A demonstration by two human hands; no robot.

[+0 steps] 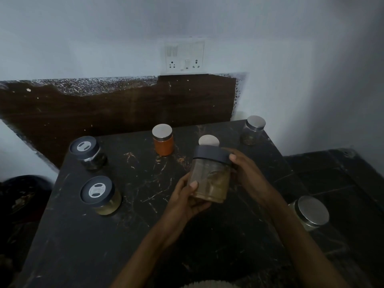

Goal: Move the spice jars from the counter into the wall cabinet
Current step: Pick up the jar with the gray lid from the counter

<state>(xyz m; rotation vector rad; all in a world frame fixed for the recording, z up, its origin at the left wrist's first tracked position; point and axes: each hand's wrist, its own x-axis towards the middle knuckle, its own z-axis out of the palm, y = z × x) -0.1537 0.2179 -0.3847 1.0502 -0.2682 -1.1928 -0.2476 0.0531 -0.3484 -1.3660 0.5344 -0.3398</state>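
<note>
A clear jar with a dark lid and brownish spice [212, 179] is held above the black counter [145, 235], tilted a little. My left hand [185, 202] grips its base and my right hand [247, 173] wraps its side near the lid. Several other spice jars stand on the counter: two dark-lidded ones at the left [88, 152] [100, 195], an orange one with a silver lid [163, 139], a silver lid half hidden behind the held jar [208, 140], one at the far right corner [252, 129] and one at the near right edge [310, 213]. No wall cabinet is in view.
A switch and socket plate [184, 55] sits on the white wall above a dark brown backsplash [116, 113]. A lower black surface [340, 183] lies to the right of the counter. Something dark and round [22, 196] is at the left edge.
</note>
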